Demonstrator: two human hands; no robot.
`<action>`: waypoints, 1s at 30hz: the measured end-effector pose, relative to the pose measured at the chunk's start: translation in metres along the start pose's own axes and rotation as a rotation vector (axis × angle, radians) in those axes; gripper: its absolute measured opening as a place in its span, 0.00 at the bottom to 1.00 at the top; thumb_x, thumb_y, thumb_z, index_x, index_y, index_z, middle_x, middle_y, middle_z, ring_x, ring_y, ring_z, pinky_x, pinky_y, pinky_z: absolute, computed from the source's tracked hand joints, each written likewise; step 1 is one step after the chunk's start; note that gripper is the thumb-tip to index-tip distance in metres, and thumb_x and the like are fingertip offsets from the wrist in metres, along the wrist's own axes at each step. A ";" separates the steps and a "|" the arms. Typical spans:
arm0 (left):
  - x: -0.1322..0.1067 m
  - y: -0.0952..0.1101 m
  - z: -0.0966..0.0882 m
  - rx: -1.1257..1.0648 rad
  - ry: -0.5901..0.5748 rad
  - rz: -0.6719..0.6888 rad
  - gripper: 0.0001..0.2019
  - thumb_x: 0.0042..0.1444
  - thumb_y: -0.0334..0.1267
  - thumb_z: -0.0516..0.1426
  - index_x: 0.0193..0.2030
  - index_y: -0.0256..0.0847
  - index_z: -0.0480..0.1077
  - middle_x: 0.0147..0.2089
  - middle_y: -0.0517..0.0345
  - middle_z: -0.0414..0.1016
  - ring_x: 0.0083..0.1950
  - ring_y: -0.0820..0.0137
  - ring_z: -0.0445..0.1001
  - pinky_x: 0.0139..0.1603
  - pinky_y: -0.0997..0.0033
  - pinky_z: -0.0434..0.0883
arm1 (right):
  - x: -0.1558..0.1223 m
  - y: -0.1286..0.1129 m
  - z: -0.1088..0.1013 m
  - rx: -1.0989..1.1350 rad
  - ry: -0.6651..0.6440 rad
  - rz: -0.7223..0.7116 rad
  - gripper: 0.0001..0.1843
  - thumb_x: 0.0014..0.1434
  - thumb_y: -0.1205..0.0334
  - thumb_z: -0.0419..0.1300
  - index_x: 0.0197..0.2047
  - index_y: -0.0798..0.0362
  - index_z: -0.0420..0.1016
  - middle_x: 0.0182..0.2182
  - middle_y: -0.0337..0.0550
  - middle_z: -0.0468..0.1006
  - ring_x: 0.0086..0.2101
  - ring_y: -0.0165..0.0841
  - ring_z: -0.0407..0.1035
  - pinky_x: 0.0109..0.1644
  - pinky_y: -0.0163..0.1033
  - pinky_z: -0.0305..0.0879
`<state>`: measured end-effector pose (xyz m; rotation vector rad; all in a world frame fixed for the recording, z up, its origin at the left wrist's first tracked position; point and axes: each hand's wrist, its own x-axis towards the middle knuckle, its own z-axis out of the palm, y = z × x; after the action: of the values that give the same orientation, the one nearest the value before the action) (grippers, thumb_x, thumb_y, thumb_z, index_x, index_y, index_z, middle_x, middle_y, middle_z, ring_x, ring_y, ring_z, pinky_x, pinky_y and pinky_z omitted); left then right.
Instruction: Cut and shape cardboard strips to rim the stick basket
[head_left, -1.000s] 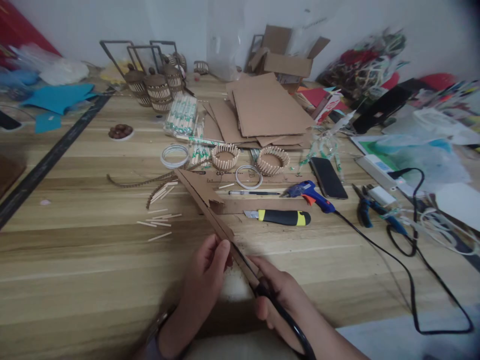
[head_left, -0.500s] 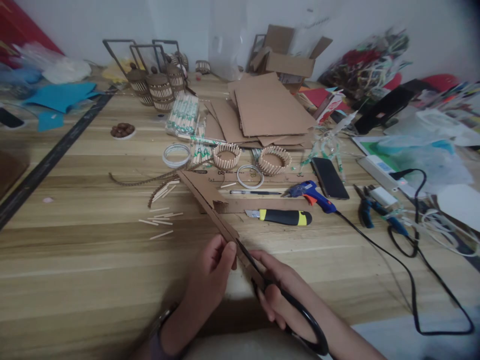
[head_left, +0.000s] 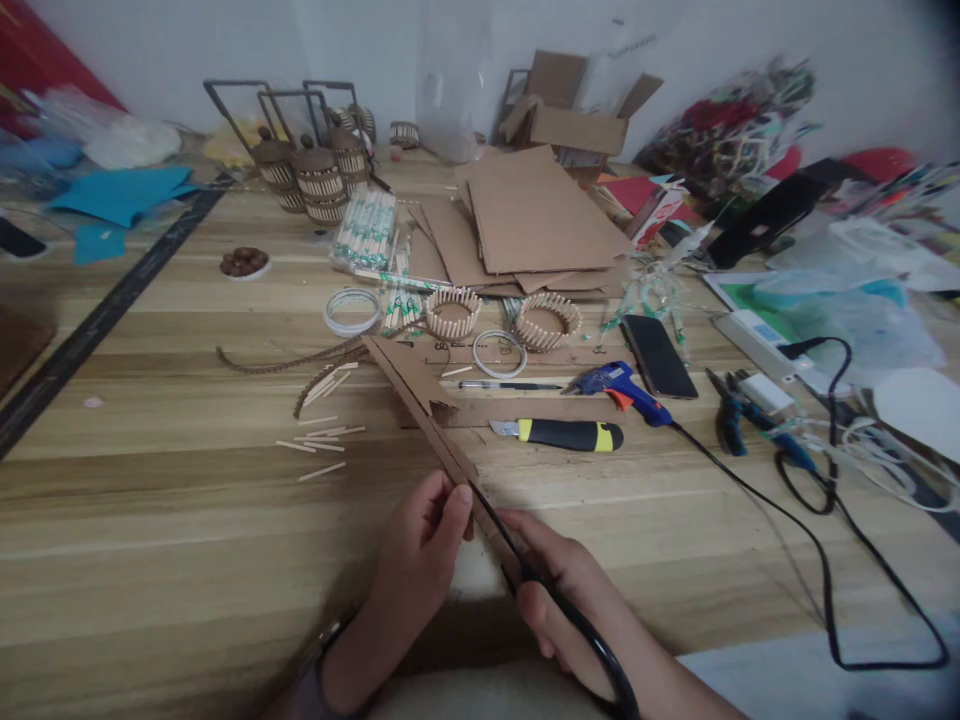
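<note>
A long, narrow cardboard strip (head_left: 424, 425) slants from the middle of the table toward me. My left hand (head_left: 430, 540) pinches it between thumb and fingers near its lower part. Black-handled scissors (head_left: 582, 632) are gripped in my right hand (head_left: 559, 575). Their blades lie along the strip, with the tips close to my left thumb. Part of the strip's near end is hidden by the blades and my right fingers. Just beyond my hands is a utility knife (head_left: 570, 434) with a black and yellow handle.
Short sticks (head_left: 319, 440) lie loose at left. Two stick-ringed cardboard rounds (head_left: 549, 320), tape rolls (head_left: 351, 312), a pen (head_left: 510, 386), a blue glue gun (head_left: 619, 385) and a phone (head_left: 660, 357) sit beyond. Cardboard sheets (head_left: 544, 210) are stacked behind. A black cord (head_left: 825, 560) loops at right.
The scissors' handles have drawn closer together, and my right hand has shifted slightly left. The blades now lie nearer each other along the cardboard strip. My left hand stays put.
</note>
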<state>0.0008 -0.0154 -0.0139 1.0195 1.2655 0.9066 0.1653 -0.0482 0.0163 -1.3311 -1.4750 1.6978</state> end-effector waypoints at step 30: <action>0.007 0.003 0.001 -0.332 0.084 -0.099 0.14 0.50 0.49 0.61 0.29 0.41 0.67 0.22 0.65 0.65 0.22 0.75 0.60 0.22 0.76 0.59 | 0.031 -0.015 -0.006 0.181 0.139 0.017 0.17 0.50 0.58 0.66 0.42 0.49 0.67 0.27 0.33 0.70 0.27 0.29 0.66 0.32 0.36 0.62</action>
<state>0.0029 -0.0078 -0.0134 0.6579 1.1750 1.0493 0.1563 -0.0147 0.0202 -1.3377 -1.2063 1.6697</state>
